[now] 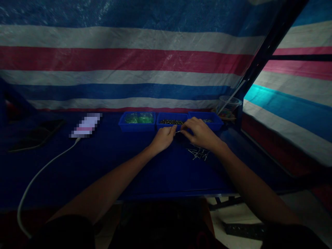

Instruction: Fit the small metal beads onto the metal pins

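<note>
"Where's the pin (178,131)?"

"Between both hands. The left hand (163,137) pinches one end; the right hand (197,132) has thumb and finger closed at the other."

"Its long axis?"

"Sideways, fingertip to fingertip, tipped slightly away from the body toward the right hand."

"And the loose pins (199,153)?"

"On the table (145,180), just bodyward of the right hand, which is the nearer one. They point every way."

"What edges are near?"

"The bead tray (172,117) stands just beyond the fingertips, another tray (216,126) just past the right hand. Room opens bodyward of the left hand, down to the table's front edge."
</note>
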`<state>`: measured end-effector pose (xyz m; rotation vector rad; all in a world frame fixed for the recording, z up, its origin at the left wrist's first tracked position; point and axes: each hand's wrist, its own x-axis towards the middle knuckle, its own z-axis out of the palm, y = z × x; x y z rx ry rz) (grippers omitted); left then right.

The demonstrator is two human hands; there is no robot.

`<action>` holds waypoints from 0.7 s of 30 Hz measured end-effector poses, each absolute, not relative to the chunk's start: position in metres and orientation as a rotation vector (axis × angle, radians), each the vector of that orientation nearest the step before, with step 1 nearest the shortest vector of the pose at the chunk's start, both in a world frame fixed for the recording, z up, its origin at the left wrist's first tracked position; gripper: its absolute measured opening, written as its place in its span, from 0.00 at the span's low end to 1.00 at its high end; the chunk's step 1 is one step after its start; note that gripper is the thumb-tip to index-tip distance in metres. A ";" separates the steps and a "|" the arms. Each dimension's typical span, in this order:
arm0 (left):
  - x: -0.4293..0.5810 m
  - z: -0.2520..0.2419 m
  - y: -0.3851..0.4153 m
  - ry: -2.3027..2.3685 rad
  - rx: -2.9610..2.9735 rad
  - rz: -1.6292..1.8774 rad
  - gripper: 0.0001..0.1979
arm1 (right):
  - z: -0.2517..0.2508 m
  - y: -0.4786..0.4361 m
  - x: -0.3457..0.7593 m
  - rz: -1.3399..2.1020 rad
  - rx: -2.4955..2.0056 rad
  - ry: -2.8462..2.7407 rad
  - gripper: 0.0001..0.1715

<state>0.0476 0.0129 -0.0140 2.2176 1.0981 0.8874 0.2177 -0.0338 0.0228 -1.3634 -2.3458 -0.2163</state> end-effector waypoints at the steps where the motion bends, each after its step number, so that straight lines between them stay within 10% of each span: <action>1: 0.047 -0.014 0.013 1.078 2.203 0.895 0.26 | 0.023 -0.034 0.217 -0.220 -1.367 -2.346 0.07; 14: 0.050 -0.013 -0.009 0.703 2.709 0.436 0.09 | 0.044 -0.021 0.279 -0.586 -1.554 -1.375 0.15; 21: 0.056 -0.016 -0.007 0.845 2.886 0.354 0.08 | 0.024 -0.012 0.270 -0.342 -1.818 -1.799 0.16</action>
